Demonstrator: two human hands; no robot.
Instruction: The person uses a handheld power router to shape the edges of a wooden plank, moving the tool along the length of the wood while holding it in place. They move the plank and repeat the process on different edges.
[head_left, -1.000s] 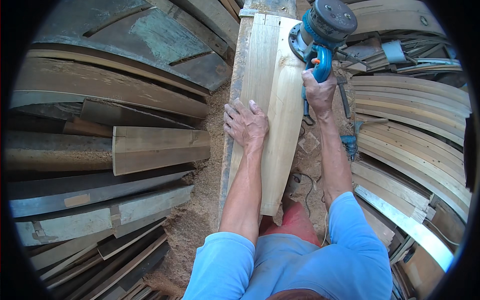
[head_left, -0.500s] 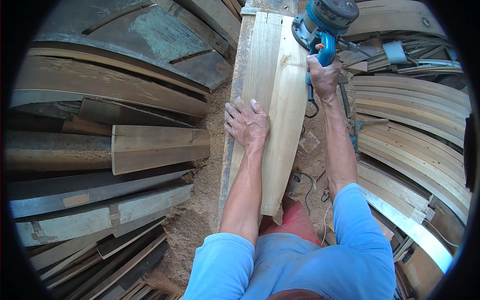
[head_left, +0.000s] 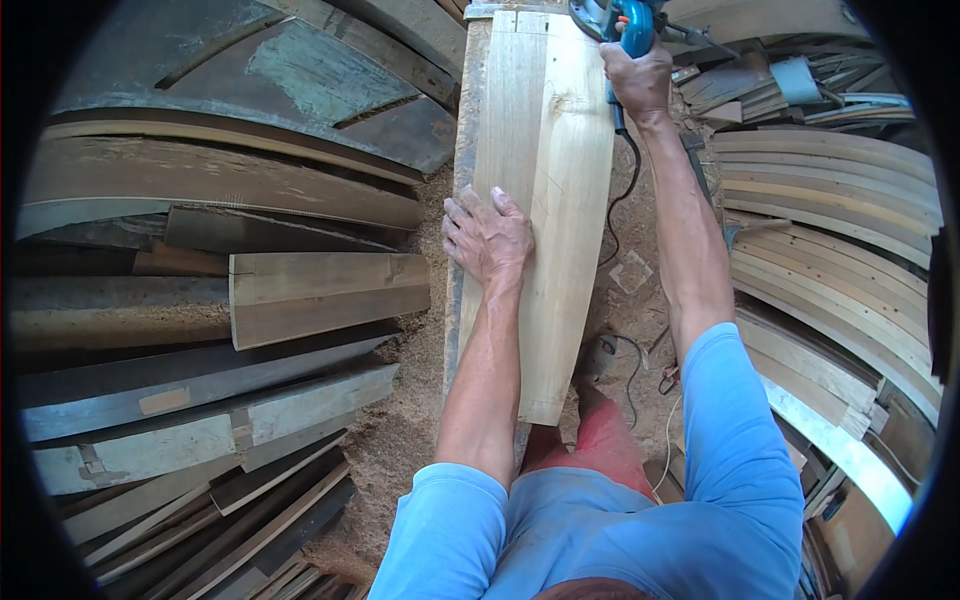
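A long pale wooden plank (head_left: 560, 180) lies lengthwise on a narrow bench, running away from me. My left hand (head_left: 488, 235) presses flat on the plank's left side about halfway along, fingers spread. My right hand (head_left: 638, 80) is stretched far forward and grips the blue handle of an electric hand planer (head_left: 612, 18), which sits at the plank's far right end and is partly cut off by the top edge. Its black cord (head_left: 625, 190) hangs down beside the plank.
Curved dark boards (head_left: 220, 190) are stacked on the left. Stacks of curved pale slats (head_left: 840, 230) lie on the right. Sawdust (head_left: 400, 420) covers the ground beside the bench. Small tools and cables (head_left: 640, 360) lie on the ground near my legs.
My right hand has pushed the planer farther away along the plank, so the tool now runs partly out of the top of the picture. My left hand has stayed in place.
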